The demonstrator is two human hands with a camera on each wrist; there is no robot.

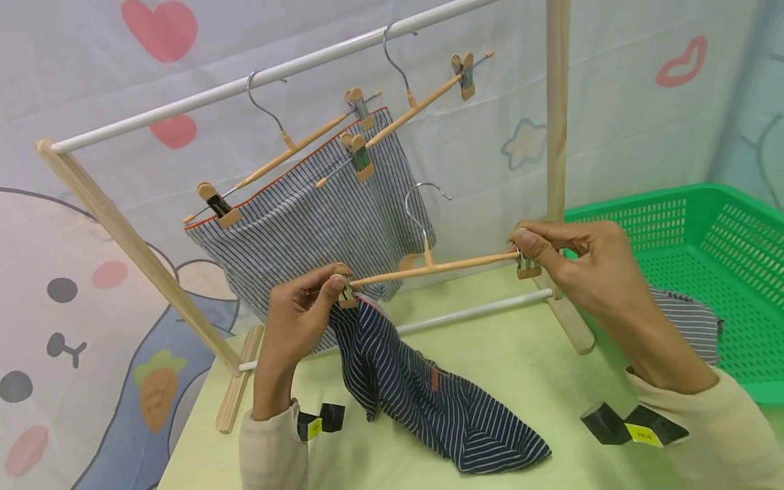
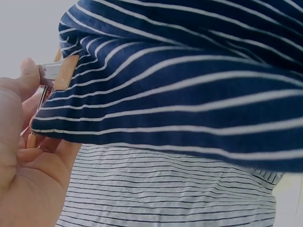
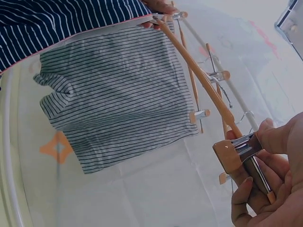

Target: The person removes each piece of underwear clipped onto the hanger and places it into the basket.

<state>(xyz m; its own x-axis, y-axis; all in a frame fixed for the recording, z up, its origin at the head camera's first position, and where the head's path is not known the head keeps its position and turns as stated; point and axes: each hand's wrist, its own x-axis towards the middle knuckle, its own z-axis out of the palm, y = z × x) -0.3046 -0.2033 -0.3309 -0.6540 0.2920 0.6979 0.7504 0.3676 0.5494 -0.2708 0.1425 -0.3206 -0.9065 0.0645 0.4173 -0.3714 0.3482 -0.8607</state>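
Observation:
A wooden clip hanger (image 1: 453,265) with a metal hook is held between the two hands in the head view. My left hand (image 1: 292,316) pinches the clip (image 1: 347,298) at its left end. Caught in that clip is one corner of a navy garment with white stripes (image 1: 422,391), whose lower part droops onto the table. At the other end, my right hand (image 1: 597,275) grips the second clip (image 1: 528,265). The right wrist view shows this clip's pads (image 3: 228,156) with no cloth between them. The left wrist view has the navy cloth (image 2: 180,99) filling its upper part.
A wooden rack with a white rail (image 1: 324,58) carries a hanger with light striped shorts (image 1: 306,218) and a bare clip hanger (image 1: 422,109). A green basket (image 1: 643,204) stands at right, with a grey striped garment (image 1: 689,323) at its near side. The table (image 1: 343,449) is pale green.

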